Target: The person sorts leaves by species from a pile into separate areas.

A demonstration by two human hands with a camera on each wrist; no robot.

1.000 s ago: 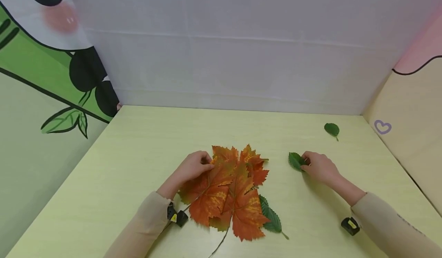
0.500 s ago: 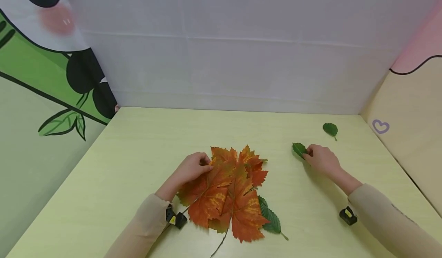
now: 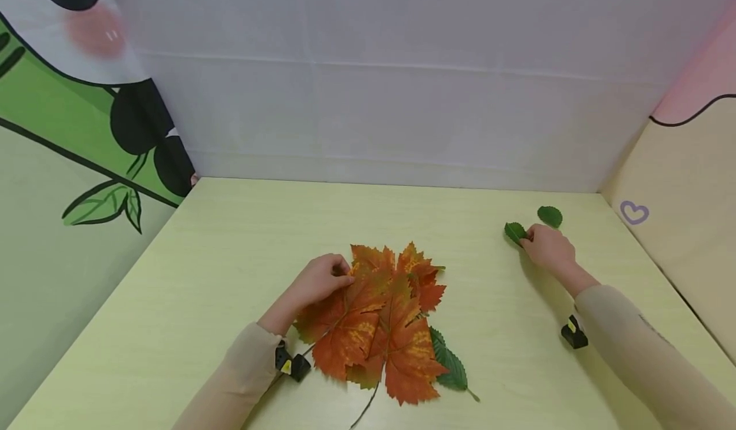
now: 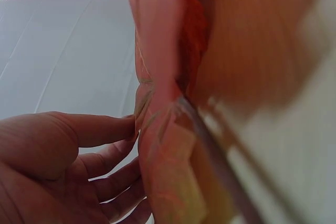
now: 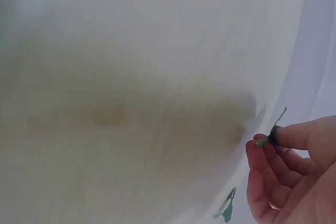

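In the head view, several orange-red maple leaves (image 3: 368, 328) lie overlapping near the front middle of the table. My left hand (image 3: 322, 281) is at their left side; the left wrist view has its thumb and fingers pinching the edge of an orange leaf (image 4: 163, 129). Toward the far right, my right hand (image 3: 551, 248) pinches a small green leaf (image 3: 514, 231) between thumb and fingertips, raised a little with a shadow below. Just beyond that hand lies another small green leaf (image 3: 550, 216), its stem hidden by the hand. A larger green leaf (image 3: 450, 361) sticks out from under the orange ones.
The pale wood-grain table (image 3: 241, 238) is backed by a white cloth wall (image 3: 368, 117). Printed panels stand on the left and right, the right one bearing a purple heart (image 3: 634, 211). Each wrist wears a small black camera (image 3: 574, 333).
My right hand has moved away from me and to the right with the small green leaf, close to the other small leaf. The left hand and the orange leaves have stayed in place.
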